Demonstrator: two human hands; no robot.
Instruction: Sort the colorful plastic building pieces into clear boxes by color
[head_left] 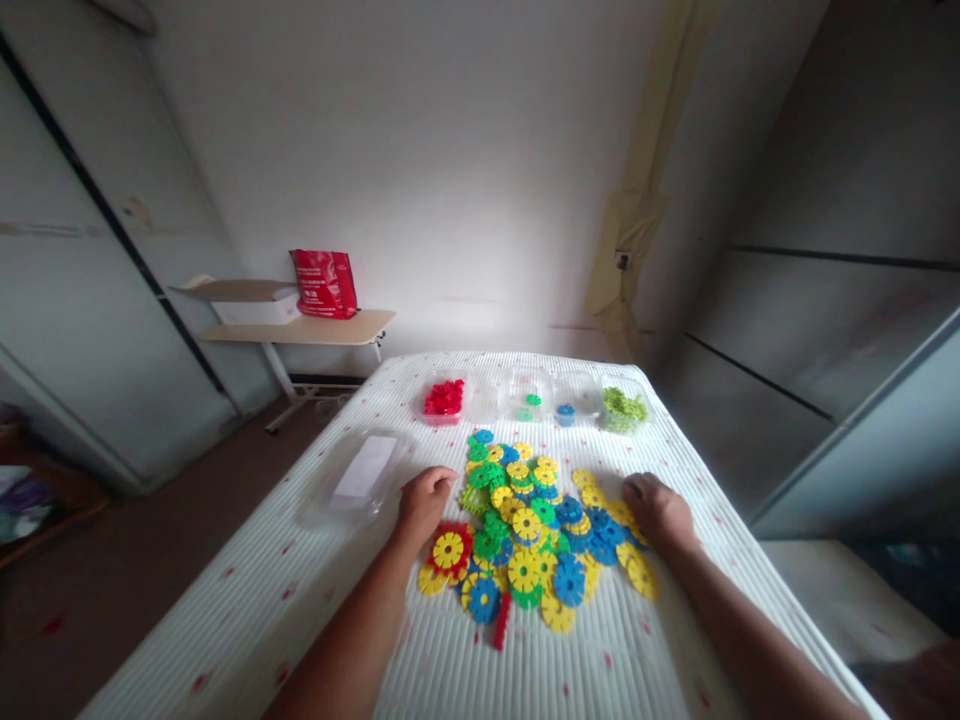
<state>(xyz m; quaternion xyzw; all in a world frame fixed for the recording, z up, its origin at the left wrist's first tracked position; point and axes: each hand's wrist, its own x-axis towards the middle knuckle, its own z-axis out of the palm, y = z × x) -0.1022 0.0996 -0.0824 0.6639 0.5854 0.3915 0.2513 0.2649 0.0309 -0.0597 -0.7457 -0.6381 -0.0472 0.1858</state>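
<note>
Sorting barely begun: red pieces (444, 398) and green pieces (623, 409) boxed along bed's (247, 600) far edge, big mixed pile (525, 530) mid-bed. Left hand (424, 500), right hand (658, 508) flanking pile, fingers curled, grip unclear.

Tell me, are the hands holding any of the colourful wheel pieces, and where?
It cannot be told. The left hand and right hand rest curled at the edges of the pile of plastic discs, their fingertips hidden, so any grip is unseen.

A loose heap of flat red, yellow, green and blue discs (534, 525) lies at 6 o'clock on the bed.
</note>
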